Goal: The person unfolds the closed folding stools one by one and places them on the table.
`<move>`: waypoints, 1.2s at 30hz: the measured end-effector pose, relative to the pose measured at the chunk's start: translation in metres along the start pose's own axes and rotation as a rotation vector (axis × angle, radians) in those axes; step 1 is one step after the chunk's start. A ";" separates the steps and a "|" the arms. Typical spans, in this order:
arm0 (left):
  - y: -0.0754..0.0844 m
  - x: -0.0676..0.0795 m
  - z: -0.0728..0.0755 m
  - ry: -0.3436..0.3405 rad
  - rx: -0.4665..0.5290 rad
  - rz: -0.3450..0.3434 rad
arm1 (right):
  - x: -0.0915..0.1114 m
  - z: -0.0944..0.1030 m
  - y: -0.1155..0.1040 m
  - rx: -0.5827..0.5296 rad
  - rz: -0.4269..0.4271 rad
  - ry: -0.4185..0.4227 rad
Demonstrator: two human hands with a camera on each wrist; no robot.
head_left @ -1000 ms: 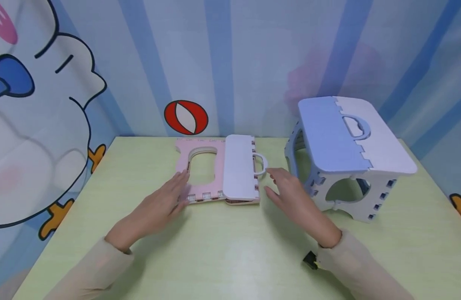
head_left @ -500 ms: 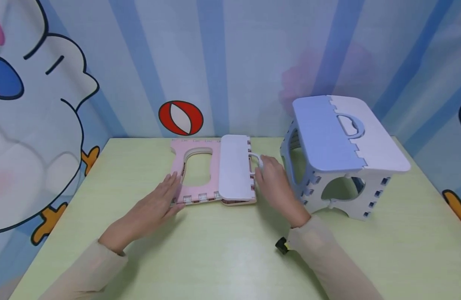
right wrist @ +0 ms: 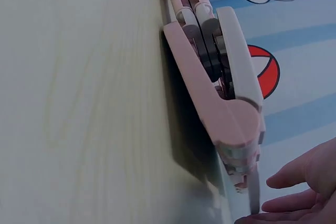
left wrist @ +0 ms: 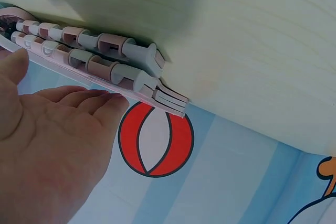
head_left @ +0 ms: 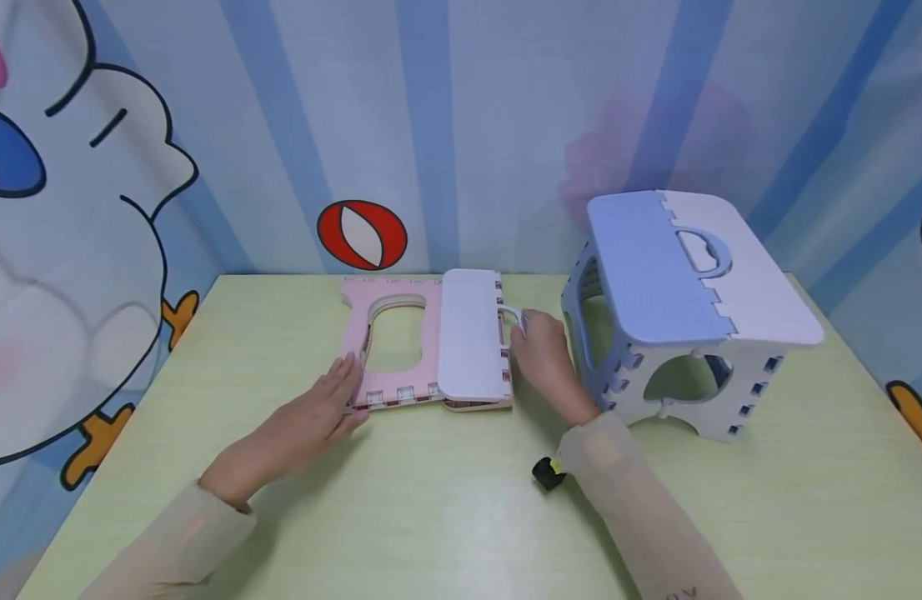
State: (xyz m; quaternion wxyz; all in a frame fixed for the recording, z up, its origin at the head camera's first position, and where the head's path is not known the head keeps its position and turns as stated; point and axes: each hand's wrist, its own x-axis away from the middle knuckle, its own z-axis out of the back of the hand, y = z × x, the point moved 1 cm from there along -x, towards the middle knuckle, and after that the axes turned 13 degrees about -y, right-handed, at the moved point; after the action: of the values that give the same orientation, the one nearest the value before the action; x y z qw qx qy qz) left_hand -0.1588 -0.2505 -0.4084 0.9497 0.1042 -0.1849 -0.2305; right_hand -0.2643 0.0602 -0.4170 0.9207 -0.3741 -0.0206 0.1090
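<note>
A pink and white folding stool [head_left: 472,333] lies folded flat near the table's back edge, its handle [head_left: 511,311] pointing right. My left hand [head_left: 299,429] rests its extended fingers along the stool's left edge. In the left wrist view, that hand lies beside the stool's hinged edge [left wrist: 92,51]. My right hand [head_left: 545,350] holds the handle on the stool's right side, fingers curled at its outer curve. The right wrist view shows the handle's end [right wrist: 253,195] meeting the fingers of the right hand [right wrist: 315,182]; the white panel and pink leg part stand slightly apart there.
A blue and white folding stool [head_left: 656,275] stands unfolded to the right, close to the right forearm. A small black object [head_left: 548,474] is at the right sleeve. The pale table [head_left: 401,517] meets a cartoon-printed backdrop [head_left: 498,150] behind the stools.
My right hand has moved left onto the handle and its fingers have closed there; its forearm has swung left. The left hand stays at the stool's left edge, sliding slightly nearer.
</note>
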 end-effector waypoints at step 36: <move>0.005 -0.002 -0.008 -0.017 -0.120 0.020 | -0.012 -0.006 0.010 -0.559 -0.183 0.071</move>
State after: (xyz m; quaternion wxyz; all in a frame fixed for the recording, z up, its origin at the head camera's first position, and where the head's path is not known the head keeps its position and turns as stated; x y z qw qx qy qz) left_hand -0.1554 -0.2445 -0.4153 0.9548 0.0432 -0.1800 -0.2327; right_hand -0.2773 0.0605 -0.4283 0.7881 -0.6134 -0.0513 0.0024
